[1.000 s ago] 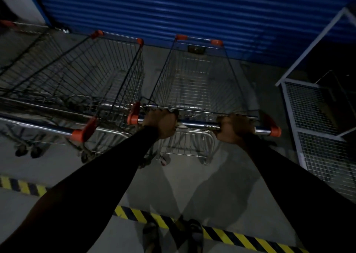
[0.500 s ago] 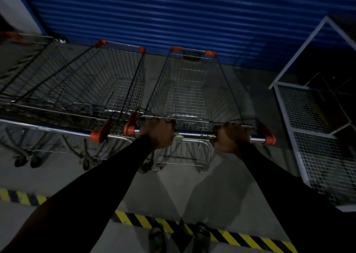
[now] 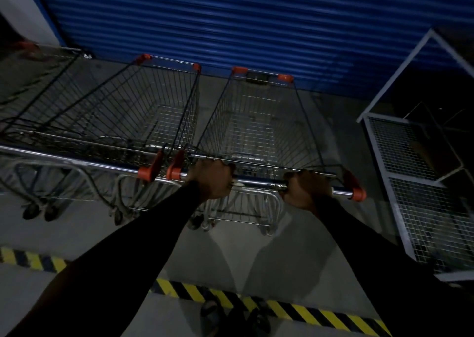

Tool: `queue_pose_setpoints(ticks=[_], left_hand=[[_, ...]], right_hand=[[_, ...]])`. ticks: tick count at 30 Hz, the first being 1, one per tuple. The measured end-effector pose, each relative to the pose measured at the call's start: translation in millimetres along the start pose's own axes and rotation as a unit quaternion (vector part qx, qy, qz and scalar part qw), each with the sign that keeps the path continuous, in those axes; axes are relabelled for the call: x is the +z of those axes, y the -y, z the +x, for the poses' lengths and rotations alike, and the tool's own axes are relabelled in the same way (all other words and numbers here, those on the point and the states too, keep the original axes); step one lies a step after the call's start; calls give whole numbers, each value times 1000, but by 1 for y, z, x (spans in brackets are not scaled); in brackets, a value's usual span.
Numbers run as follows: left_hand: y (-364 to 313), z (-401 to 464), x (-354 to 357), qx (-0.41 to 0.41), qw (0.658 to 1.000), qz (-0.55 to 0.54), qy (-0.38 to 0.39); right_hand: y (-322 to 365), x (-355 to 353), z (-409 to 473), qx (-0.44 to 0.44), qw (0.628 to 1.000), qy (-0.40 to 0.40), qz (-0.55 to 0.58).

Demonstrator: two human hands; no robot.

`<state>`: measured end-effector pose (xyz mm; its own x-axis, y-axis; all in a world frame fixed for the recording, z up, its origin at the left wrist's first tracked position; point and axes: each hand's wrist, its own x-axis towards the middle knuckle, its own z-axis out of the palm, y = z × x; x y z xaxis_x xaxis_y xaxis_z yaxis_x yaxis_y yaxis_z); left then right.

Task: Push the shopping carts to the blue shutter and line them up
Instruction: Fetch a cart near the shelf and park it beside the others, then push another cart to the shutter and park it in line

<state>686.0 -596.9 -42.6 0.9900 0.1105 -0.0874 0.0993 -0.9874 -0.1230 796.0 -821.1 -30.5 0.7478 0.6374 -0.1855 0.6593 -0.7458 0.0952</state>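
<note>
- Moved: cart [image 3: 259, 131], frame centre, now nearer the blue shutter [image 3: 230, 24] at top.
- Hands: left hand [image 3: 211, 180] and right hand [image 3: 306, 192] both clenched around its handle.
- Risk: front corners striking the shutter, or scraping the neighbouring cart [image 3: 123, 111] at left, if pushed crooked.

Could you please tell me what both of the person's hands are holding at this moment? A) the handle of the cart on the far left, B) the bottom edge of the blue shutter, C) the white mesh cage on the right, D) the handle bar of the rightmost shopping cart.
D: the left hand and the right hand both grip the handle bar of the rightmost shopping cart, fingers curled round it.
</note>
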Motion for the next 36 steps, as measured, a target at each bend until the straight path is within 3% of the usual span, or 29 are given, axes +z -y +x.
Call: queue_pose_setpoints(ticks=[5, 10, 16, 19, 22, 30, 36], left_hand=[[-7, -9, 2, -37, 999, 1, -16], [-13, -17, 4, -49, 997, -48, 17], [-41, -53, 5, 31, 979, 4, -200], [-77, -66, 3, 56, 974, -12, -218], [-119, -72, 5, 137, 969, -7, -203], [-224, -80, 3, 355, 920, -53, -154], [-278, -124, 17, 460, 882, -9, -97]], right_hand=[[-5, 6, -8, -25, 1000, -17, -4], [-10, 13, -15, -33, 997, -74, -7], [-18, 26, -48, -94, 973, -208, 42], [-23, 37, -84, -21, 954, -276, 117], [-34, 60, -131, 84, 940, -294, 151], [-58, 138, -283, 324, 916, -201, 125], [-12, 165, -403, 501, 830, -187, 158]])
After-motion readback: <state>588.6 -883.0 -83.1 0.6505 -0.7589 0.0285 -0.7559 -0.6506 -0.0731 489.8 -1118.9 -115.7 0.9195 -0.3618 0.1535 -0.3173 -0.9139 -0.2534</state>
